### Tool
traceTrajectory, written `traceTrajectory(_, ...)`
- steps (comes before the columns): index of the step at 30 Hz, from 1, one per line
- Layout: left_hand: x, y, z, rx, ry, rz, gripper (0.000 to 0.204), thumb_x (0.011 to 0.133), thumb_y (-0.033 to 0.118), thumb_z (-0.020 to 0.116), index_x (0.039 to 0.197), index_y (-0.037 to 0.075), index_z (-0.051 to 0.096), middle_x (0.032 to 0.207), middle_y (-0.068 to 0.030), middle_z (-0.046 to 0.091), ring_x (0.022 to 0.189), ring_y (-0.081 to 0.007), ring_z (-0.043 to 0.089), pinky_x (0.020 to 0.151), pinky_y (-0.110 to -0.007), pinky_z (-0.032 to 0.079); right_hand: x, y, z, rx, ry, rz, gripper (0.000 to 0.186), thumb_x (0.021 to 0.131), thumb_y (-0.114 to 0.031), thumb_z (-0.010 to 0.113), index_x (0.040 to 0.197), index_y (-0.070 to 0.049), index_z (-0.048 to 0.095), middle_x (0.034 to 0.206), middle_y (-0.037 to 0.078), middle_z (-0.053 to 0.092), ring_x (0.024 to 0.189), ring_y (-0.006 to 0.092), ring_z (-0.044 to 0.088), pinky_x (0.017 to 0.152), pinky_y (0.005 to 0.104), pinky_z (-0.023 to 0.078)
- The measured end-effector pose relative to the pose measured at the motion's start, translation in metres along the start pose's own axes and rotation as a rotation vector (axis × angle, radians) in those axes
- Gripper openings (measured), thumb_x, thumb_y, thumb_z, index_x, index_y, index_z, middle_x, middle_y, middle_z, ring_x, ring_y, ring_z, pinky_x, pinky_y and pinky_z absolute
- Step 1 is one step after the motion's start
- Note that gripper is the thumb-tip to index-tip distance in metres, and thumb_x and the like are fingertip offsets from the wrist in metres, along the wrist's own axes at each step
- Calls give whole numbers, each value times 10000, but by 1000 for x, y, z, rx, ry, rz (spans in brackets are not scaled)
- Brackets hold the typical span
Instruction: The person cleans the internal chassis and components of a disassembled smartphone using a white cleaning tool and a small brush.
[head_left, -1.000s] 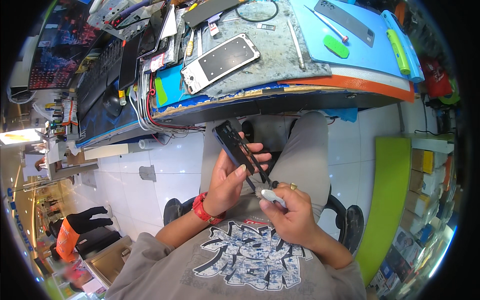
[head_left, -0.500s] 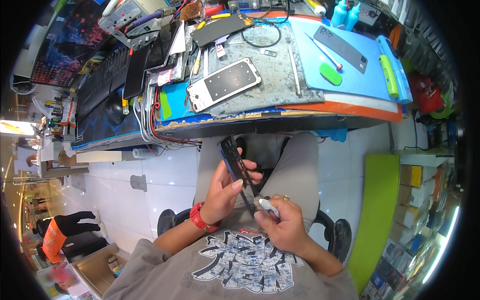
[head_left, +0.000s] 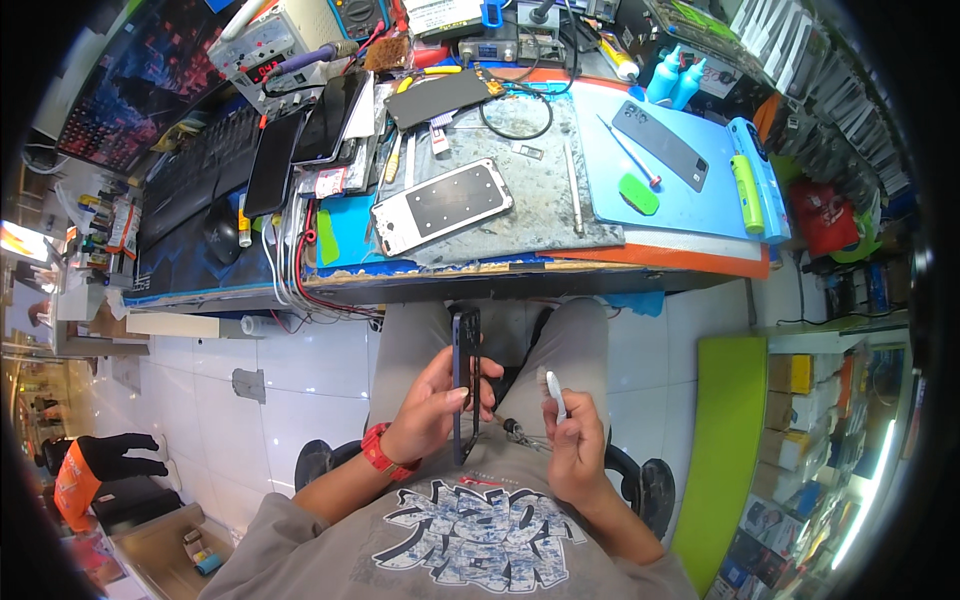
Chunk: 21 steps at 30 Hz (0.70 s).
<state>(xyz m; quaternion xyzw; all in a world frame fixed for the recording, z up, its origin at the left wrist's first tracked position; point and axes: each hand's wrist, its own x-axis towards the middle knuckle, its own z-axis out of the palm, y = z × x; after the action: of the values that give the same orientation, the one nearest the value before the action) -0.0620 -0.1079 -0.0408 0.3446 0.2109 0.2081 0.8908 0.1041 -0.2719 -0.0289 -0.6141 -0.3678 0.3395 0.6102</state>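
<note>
A dark phone frame (head_left: 464, 360) is standing almost upright above the lap, on the near side of the workbench (head_left: 450, 279). The left hand (head_left: 430, 405) is gripping it: the thumb is pressing on its left side and the other fingers are curving around to its right. The left forearm is slanting from the near left, and a red wristband (head_left: 378, 452) is circling the wrist. To the right, the right hand (head_left: 577, 450) is pointing upward, with its fingers curled and pinching a white brush (head_left: 556, 396); the bristles are facing left.

A gap is separating the brush from the frame. Farther away, the bench edge is running from left to right, and room is opening over the right leg (head_left: 588, 350) between this edge and the right hand.

On the bench, 1 white phone part (head_left: 445, 207) is lying near the edge. To the left, 2 black phones, 1 nearer (head_left: 274, 165) and 1 farther (head_left: 330, 118), are resting side by side. To the right, a blue mat (head_left: 600, 200) is carrying 1 grey back panel (head_left: 662, 146), 1 screwdriver (head_left: 629, 151) and 1 green oval piece (head_left: 638, 194). Behind the mat, 2 light-blue bottles (head_left: 663, 76) are standing together.
</note>
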Motion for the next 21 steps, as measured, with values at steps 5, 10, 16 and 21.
traceTrajectory(5, 3, 4, 4, 16, -36, -36, 701, 975, 340, 691, 1514, 4, 395, 1428, -186, 559, 1100, -195, 643, 921, -369, 579, 8, -10, 0, -81, 2, 26, 253, 1123, -201, 525, 1141, 39, 604, 885, 109, 624, 740, 189, 586, 683, 313, 471)
traceTrajectory(10, 5, 4, 4, 49, -29, -54, 893, 951, 438, 721, 1613, 5, 308, 1452, -214, 553, 1108, -236, 664, 889, -391, 601, 18, -18, -4, -260, 21, -52, 169, 1079, -125, 572, 1072, 30, 640, 858, 137, 610, 726, 265, 577, 667, 359, 460)
traceTrajectory(16, 6, 4, 4, 19, -68, -98, 674, 1000, 329, 657, 1530, -7, 412, 1471, -177, 556, 1120, -201, 645, 896, -365, 578, 21, -16, -12, -326, 10, -91, 115, 1048, -78, 605, 1060, 24, 657, 871, 150, 625, 736, 294, 595, 659, 380, 465)
traceTrajectory(21, 6, 5, 2, 56, -99, -121, 628, 1041, 383, 576, 1515, -6, 441, 1494, -193, 552, 1125, -206, 654, 898, -382, 578, 57, -31, -38, -636, 133, -281, 87, 1029, -48, 621, 1068, 13, 669, 880, 161, 637, 748, 342, 620, 657, 419, 480)
